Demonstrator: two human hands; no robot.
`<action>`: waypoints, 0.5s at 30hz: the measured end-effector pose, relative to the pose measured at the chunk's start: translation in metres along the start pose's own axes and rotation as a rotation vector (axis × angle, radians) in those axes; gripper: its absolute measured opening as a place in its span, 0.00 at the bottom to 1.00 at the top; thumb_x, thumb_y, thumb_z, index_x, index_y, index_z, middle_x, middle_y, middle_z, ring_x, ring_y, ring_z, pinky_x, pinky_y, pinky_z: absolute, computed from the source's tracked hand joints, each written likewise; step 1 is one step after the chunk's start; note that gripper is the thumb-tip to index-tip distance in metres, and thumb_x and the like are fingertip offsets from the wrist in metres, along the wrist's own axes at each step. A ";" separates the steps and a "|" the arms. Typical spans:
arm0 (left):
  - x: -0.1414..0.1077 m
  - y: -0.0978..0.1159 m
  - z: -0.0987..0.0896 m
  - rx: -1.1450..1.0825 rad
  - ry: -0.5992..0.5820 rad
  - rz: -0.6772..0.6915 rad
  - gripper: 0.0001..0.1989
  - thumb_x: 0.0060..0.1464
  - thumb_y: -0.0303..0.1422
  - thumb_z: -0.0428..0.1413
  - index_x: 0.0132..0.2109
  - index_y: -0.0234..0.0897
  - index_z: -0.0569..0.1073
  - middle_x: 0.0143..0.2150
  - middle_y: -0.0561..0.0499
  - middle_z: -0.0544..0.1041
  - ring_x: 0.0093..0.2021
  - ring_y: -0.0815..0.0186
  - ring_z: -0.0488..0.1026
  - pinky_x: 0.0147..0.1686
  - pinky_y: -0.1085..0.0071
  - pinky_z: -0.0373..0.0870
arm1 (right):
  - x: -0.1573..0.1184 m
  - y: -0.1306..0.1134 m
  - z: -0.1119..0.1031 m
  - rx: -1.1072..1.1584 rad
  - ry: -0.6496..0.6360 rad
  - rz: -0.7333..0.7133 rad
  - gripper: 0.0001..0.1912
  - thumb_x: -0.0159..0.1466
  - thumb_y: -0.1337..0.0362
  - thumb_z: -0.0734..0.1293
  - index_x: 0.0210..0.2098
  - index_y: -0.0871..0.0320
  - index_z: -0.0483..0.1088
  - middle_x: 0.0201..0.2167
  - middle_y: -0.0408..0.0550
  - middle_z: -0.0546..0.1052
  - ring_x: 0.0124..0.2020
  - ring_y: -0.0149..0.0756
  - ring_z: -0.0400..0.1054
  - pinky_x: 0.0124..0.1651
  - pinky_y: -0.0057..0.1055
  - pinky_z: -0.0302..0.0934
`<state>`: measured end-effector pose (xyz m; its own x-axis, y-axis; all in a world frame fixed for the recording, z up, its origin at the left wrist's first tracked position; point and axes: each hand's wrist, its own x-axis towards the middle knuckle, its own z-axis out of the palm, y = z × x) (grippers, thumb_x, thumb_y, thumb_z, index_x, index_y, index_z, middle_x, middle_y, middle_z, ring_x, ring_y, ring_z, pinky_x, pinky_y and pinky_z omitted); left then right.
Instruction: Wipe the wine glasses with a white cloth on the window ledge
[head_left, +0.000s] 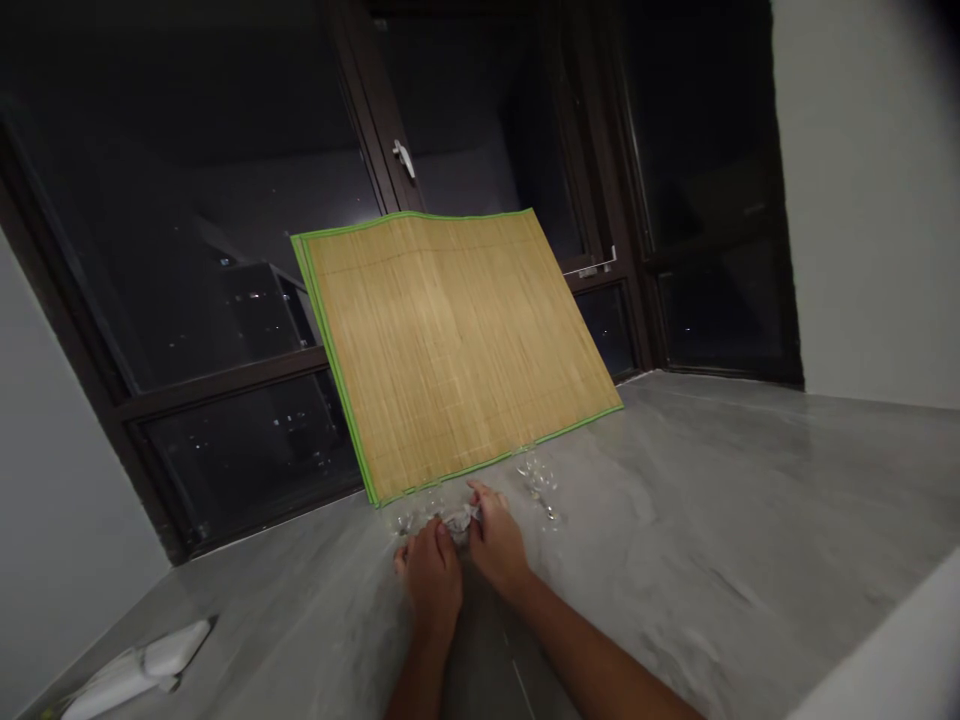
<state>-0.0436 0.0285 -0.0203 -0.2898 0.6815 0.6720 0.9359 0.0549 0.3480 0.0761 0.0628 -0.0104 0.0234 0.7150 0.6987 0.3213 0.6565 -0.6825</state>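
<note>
My left hand (433,575) and my right hand (495,540) are close together, low over the grey marbled sill. Between them is a small crumpled whitish piece (459,520), perhaps paper or thin plastic; both hands have their fingers curled on it. My right index finger points out towards the mat. Just beyond the hands, a bamboo mat with green edging (457,340) leans upright against the window, its lower edge on the sill. To the right of my hands lie small clear, shiny pieces (538,485). More see-through bits (405,522) show beside my left hand.
Dark window frames with a white handle (405,160) rise behind the mat. A white object with a band around it (142,668) lies at the lower left. A pale wall (862,200) borders the sill on the right, and a white edge crosses the lower right corner.
</note>
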 end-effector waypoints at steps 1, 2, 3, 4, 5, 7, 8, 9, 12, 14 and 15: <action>0.000 0.000 0.000 0.004 -0.002 0.000 0.21 0.66 0.37 0.38 0.48 0.38 0.74 0.44 0.44 0.79 0.47 0.57 0.72 0.53 0.56 0.54 | 0.001 -0.001 -0.001 -0.025 0.003 -0.010 0.28 0.58 0.75 0.57 0.58 0.56 0.63 0.45 0.51 0.74 0.47 0.42 0.66 0.52 0.38 0.63; 0.000 0.001 0.000 0.008 -0.003 0.000 0.21 0.66 0.37 0.38 0.48 0.38 0.74 0.44 0.44 0.79 0.47 0.57 0.72 0.53 0.56 0.54 | 0.001 -0.002 -0.002 -0.051 0.018 -0.019 0.29 0.57 0.76 0.57 0.57 0.56 0.65 0.44 0.52 0.74 0.47 0.44 0.65 0.52 0.39 0.62; 0.000 0.002 0.000 0.010 -0.003 0.002 0.21 0.66 0.37 0.38 0.48 0.38 0.74 0.44 0.44 0.79 0.47 0.57 0.72 0.53 0.56 0.54 | 0.001 -0.003 -0.004 -0.076 0.038 -0.031 0.29 0.56 0.77 0.58 0.56 0.56 0.66 0.44 0.52 0.74 0.48 0.45 0.65 0.52 0.40 0.61; -0.001 0.002 0.000 0.011 -0.006 0.009 0.21 0.66 0.38 0.38 0.47 0.37 0.74 0.44 0.43 0.79 0.47 0.57 0.72 0.53 0.56 0.53 | 0.001 -0.004 -0.005 -0.100 0.056 -0.044 0.30 0.54 0.78 0.59 0.55 0.56 0.67 0.44 0.52 0.75 0.48 0.47 0.64 0.53 0.42 0.60; -0.001 0.003 0.000 0.012 -0.011 0.017 0.22 0.66 0.38 0.38 0.47 0.37 0.75 0.44 0.43 0.79 0.47 0.57 0.72 0.53 0.57 0.53 | 0.001 -0.005 -0.006 -0.122 0.067 -0.055 0.30 0.53 0.78 0.59 0.54 0.56 0.68 0.44 0.53 0.75 0.48 0.48 0.63 0.54 0.44 0.58; -0.001 0.003 0.000 0.014 -0.016 0.029 0.22 0.66 0.38 0.37 0.47 0.38 0.75 0.44 0.43 0.79 0.47 0.57 0.72 0.53 0.57 0.53 | 0.002 -0.006 -0.007 -0.156 0.065 -0.070 0.29 0.53 0.78 0.60 0.52 0.55 0.70 0.41 0.52 0.76 0.47 0.49 0.63 0.54 0.46 0.56; -0.001 0.003 0.000 0.017 -0.014 0.030 0.22 0.66 0.38 0.38 0.47 0.38 0.75 0.44 0.43 0.79 0.47 0.57 0.72 0.53 0.57 0.54 | 0.001 -0.006 -0.007 -0.164 0.048 -0.079 0.28 0.53 0.78 0.60 0.52 0.55 0.70 0.40 0.52 0.76 0.46 0.49 0.63 0.54 0.46 0.56; -0.001 0.003 0.001 0.020 -0.008 0.028 0.22 0.65 0.38 0.38 0.47 0.38 0.75 0.44 0.43 0.79 0.47 0.56 0.72 0.52 0.56 0.54 | 0.001 -0.006 -0.007 -0.165 0.024 -0.086 0.28 0.54 0.78 0.60 0.52 0.56 0.70 0.39 0.52 0.76 0.45 0.48 0.64 0.54 0.45 0.57; 0.000 0.001 0.000 0.028 0.011 0.011 0.21 0.65 0.37 0.38 0.46 0.38 0.76 0.42 0.43 0.80 0.46 0.56 0.73 0.52 0.56 0.54 | 0.000 -0.004 -0.006 -0.120 -0.069 -0.076 0.27 0.54 0.77 0.59 0.52 0.57 0.69 0.37 0.51 0.75 0.42 0.43 0.66 0.49 0.38 0.61; 0.000 0.001 -0.001 0.032 0.011 -0.004 0.22 0.65 0.37 0.38 0.45 0.38 0.75 0.42 0.44 0.80 0.46 0.56 0.73 0.51 0.56 0.55 | 0.000 -0.003 -0.004 -0.064 -0.116 -0.055 0.24 0.55 0.75 0.60 0.51 0.57 0.69 0.36 0.49 0.74 0.40 0.40 0.67 0.47 0.35 0.62; 0.000 0.001 -0.002 0.038 0.007 -0.010 0.22 0.66 0.37 0.37 0.45 0.38 0.75 0.42 0.44 0.79 0.46 0.56 0.73 0.51 0.56 0.55 | 0.000 -0.002 -0.004 -0.035 -0.128 -0.050 0.23 0.56 0.74 0.60 0.50 0.57 0.69 0.37 0.49 0.74 0.41 0.40 0.68 0.47 0.34 0.63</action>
<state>-0.0432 0.0271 -0.0186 -0.3005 0.6759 0.6729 0.9398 0.0894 0.3299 0.0790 0.0603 -0.0081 -0.1139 0.7077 0.6973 0.3519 0.6851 -0.6378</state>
